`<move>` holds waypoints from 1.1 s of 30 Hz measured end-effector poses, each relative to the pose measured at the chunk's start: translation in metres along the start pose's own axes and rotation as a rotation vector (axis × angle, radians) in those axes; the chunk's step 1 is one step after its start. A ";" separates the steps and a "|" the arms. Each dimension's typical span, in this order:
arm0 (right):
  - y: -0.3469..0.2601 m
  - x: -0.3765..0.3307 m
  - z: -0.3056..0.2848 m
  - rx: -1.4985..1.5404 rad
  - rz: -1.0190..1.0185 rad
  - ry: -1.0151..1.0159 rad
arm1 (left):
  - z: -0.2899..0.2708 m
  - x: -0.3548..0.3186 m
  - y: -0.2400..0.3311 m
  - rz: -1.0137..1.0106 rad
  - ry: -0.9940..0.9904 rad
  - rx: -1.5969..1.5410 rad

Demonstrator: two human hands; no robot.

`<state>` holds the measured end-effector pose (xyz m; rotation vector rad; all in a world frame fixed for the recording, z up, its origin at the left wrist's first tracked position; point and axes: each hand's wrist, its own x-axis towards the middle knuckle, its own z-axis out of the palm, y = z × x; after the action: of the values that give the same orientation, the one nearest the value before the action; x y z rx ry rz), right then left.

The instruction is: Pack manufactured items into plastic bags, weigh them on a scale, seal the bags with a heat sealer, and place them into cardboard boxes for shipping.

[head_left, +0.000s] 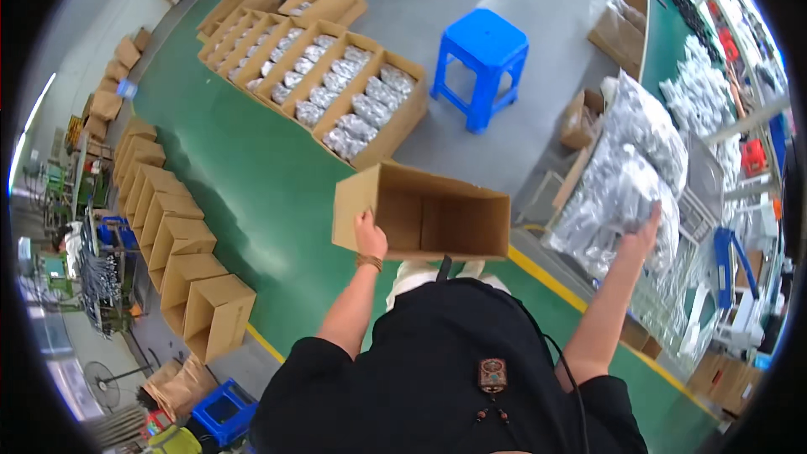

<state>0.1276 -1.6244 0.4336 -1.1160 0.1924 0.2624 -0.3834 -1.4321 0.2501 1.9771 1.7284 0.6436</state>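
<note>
Left hand [370, 235] grips the near left wall of an empty open-topped brown cardboard box [424, 214], fingers clamped over the rim, thumb side outside. A brown band sits on that wrist. The box is held up in the air in front of the body, above the green floor [252, 176], open side tipped toward the camera, inside bare.

Right hand [646, 231] is stretched out to the right, on the heap of clear plastic bags of small silvery parts [630, 168] piled at the edge of the green-topped workbench [664, 42]. Fingers are pressed into the bag film; can't tell whether they have closed on a bag or just lie on it.

Around:
- A row of long brown cardboard boxes packed with similar silvery bags [336, 84] lies on the floor ahead, well apart from the held box.
- A blue plastic stool [486, 59] stands on the grey floor just right of that row.
- A line of empty brown cartons [176, 244] runs along the left side of the green strip.
- A blue plastic crate [223, 412] sits at lower left.
- A yellow floor line [538, 273] runs under the bag heap.

Person wears a black top, cable hanging at the right side.
</note>
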 end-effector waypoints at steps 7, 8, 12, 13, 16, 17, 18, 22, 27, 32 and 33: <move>-0.017 0.037 -0.054 -0.299 -0.066 0.113 | 0.016 -0.008 -0.009 -0.042 -0.003 -0.142; -0.027 0.041 -0.061 -0.155 0.034 0.158 | 0.017 -0.008 -0.011 -0.046 -0.019 -0.153; -0.044 0.012 -0.014 0.035 0.169 0.306 | 0.025 0.001 -0.017 -0.058 -0.050 -0.150; -0.046 0.003 -0.008 0.068 0.178 0.370 | 0.026 0.006 -0.017 -0.036 -0.051 -0.152; -0.056 -0.006 -0.005 0.056 0.283 0.354 | 0.025 0.005 -0.017 -0.011 -0.083 -0.141; -0.059 -0.015 0.004 0.043 0.322 0.376 | 0.024 0.007 -0.017 -0.001 -0.106 -0.140; -0.063 -0.021 0.005 -0.031 0.285 0.349 | 0.023 0.008 -0.018 0.011 -0.133 -0.141; -0.067 0.030 -0.037 -0.187 0.355 0.282 | 0.031 0.010 -0.013 0.050 -0.152 -0.114; -0.054 0.055 -0.075 -0.237 0.309 0.264 | 0.025 0.023 -0.007 0.087 -0.182 -0.062; -0.017 0.026 -0.068 0.036 0.111 0.254 | 0.014 0.027 -0.002 0.148 -0.217 0.011; -0.015 0.016 -0.070 0.059 0.088 0.221 | 0.008 0.025 -0.002 0.108 -0.241 0.052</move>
<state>0.1459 -1.6923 0.4118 -1.0785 0.4438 0.2100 -0.3777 -1.4072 0.2439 2.0994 1.5171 0.3793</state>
